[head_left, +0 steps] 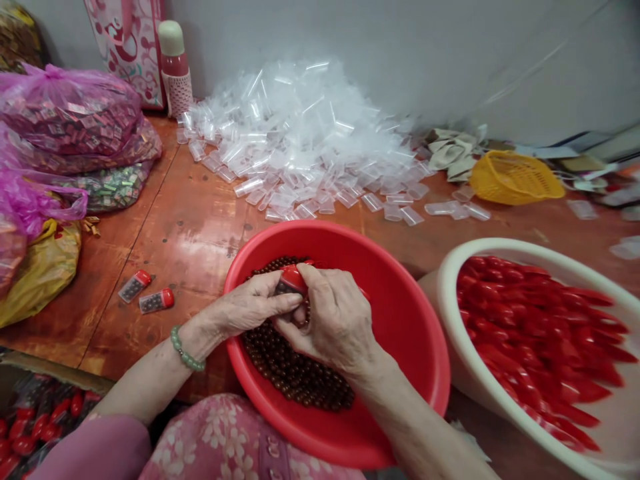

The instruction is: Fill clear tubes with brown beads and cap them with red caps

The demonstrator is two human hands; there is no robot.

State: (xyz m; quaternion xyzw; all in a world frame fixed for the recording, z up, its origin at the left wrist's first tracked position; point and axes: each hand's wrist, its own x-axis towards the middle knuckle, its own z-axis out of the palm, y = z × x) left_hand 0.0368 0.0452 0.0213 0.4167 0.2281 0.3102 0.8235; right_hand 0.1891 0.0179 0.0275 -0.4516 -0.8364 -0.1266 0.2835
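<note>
Your R hand [335, 320] grip pinches the red cap [294, 277] of a clear bead tube [285, 288] — L hand [250, 303] grip, pressed together, pinches its lower end. Tube sits over red plastic basin [400, 333] of brown beads [295, 373], on varnished bench [150, 267]. Two capped tubes [157, 301] lie L of basin — white basin [445, 287] w/ blurred red pieces [530, 333] stands to R.

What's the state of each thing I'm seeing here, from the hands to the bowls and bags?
Left hand: holding the small tube.
Right hand: gripping the tube's red cap.
Small tube: capped, above the beads.
Brown beads: loose in the red bowl.
Red bowl: partly filled.
White bowl: full of red pieces.
Clear tubes: uncapped, heaped.
Two capped tubes: lying on the table.
Pink bag: tied, full.
</note>
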